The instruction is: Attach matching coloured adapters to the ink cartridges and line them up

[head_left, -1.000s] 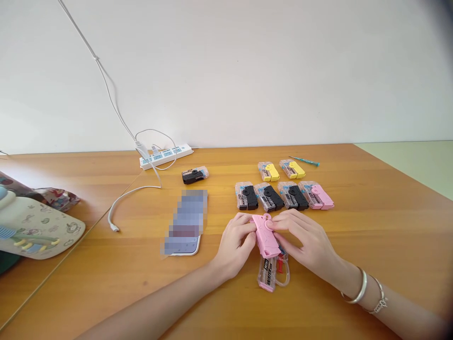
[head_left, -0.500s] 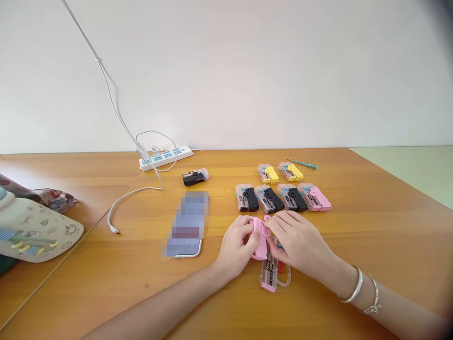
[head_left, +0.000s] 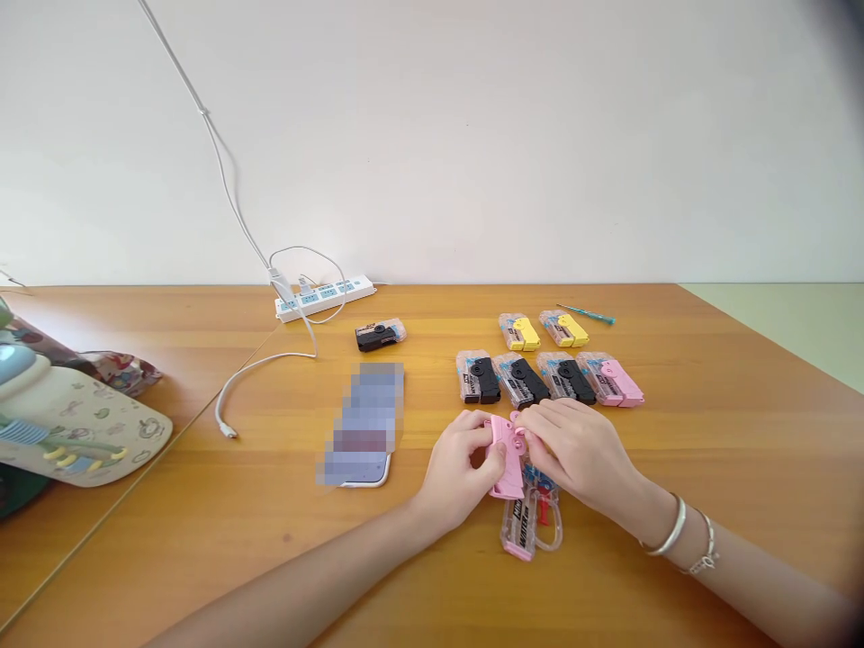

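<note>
My left hand point(head_left: 465, 468) is closed around the pink casing point(head_left: 506, 477) of a small folding water gun, thumb pressed on its face. The fingers of my right hand point(head_left: 573, 441) pinch a small round pink part point(head_left: 519, 431) at the casing's upper right edge; the fingertips partly hide it. Below the hands hangs or rests the clear body point(head_left: 518, 531) of the toy, with black "WATER" lettering, a pink end, a red trigger and a clear looped guard. How the clear body joins the casing is hidden.
Beyond my hands lie folded water guns: black ones point(head_left: 481, 382), a pink one point(head_left: 621, 382) and two yellow ones point(head_left: 523, 335). A screwdriver point(head_left: 587, 315) lies behind them. Leftward are another black one point(head_left: 379, 337), a phone point(head_left: 364, 432), a power strip point(head_left: 328, 299) and a patterned bottle point(head_left: 87, 423).
My right fingers have closed in on the round pink part, which now looks tilted rather than flat against the casing. The view has shifted slightly, moving everything a little to the right.
</note>
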`<state>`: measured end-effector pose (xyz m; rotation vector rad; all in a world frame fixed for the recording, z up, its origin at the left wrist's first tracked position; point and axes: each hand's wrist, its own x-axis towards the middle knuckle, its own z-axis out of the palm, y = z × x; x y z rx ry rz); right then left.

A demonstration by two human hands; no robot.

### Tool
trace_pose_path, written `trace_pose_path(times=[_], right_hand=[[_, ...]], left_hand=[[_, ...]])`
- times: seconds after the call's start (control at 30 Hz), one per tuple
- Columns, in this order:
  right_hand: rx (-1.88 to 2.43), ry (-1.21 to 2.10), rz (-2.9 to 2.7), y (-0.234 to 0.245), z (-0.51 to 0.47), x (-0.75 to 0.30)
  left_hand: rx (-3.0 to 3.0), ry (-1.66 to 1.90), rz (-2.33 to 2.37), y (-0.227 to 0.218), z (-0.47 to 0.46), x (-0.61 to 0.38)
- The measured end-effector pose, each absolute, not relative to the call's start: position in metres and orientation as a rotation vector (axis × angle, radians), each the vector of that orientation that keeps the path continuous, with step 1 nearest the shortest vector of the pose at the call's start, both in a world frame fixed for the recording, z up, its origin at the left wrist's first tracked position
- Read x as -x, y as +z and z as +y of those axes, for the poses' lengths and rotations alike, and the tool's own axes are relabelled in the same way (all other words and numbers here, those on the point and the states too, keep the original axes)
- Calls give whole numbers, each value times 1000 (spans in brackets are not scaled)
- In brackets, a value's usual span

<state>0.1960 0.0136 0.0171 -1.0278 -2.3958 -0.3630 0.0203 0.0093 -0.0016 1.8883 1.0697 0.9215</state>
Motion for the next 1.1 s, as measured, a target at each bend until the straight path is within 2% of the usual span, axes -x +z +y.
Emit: trace_pose_path(times=[0.1,0.2,0.6,0.8,1.1], right_hand=[[1112,-79,-2271,16,10,-203],[1116,64,-2133,13,7,-206],[857,97,-2140,9,5,-200],[939,435,-2057,12,2,-197],[1189,384,-2143,18,-4,-194]], left_hand=[[-1870,927,1066,-1,9,-19],[-1858,919,1052,-1,10,-18],[-1838,975,986,-2,10,-18],[-1874,1028,1014,0,11,-19],[-2063,1053,1116,3,6,-20]])
